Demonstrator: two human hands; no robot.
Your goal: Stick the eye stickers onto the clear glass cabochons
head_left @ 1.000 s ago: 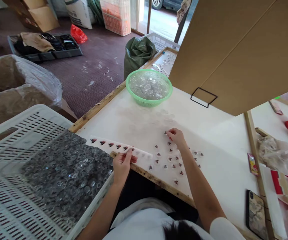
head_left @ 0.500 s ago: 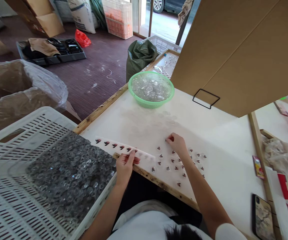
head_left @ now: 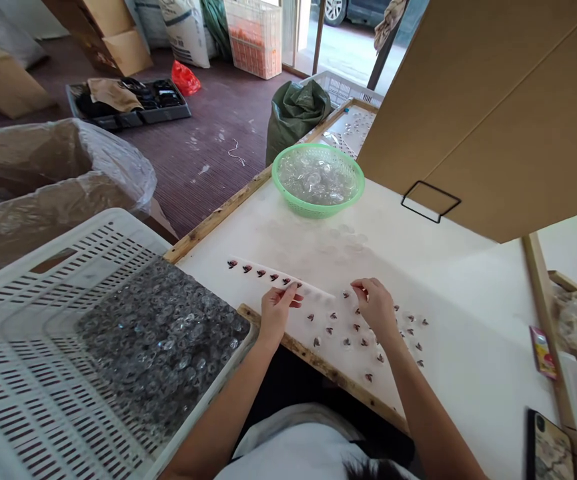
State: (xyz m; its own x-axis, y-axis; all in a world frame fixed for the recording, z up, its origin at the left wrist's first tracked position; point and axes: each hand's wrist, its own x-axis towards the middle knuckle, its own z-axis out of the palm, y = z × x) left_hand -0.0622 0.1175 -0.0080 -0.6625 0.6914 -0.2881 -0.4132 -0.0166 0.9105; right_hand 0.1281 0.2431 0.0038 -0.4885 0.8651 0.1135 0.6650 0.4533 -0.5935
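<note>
My left hand [head_left: 275,313] pinches a pale strip [head_left: 255,270] near its middle, between thumb and fingers. Small red-and-black printed motifs run along the strip's left part; its right part looks bare. My right hand [head_left: 375,307] is closed in a pinch just above the table, beside a group of small clear discs [head_left: 357,327] bearing similar dark motifs. Whatever lies between its fingertips is too small to make out. The discs lie scattered on the white tabletop [head_left: 468,320], some hidden under my right hand and forearm.
A white slatted crate [head_left: 113,223] full of clear pieces [head_left: 163,340] stands at my left. A green basket [head_left: 281,190] of clear discs is farther back. A large cardboard panel [head_left: 493,120] overhangs the table's right. A phone [head_left: 551,443] lies at the right edge.
The view has shifted, moving the scene rightward. My right hand has come nearer to me over the discs. The strip and my left hand have moved slightly right and away from me.
</note>
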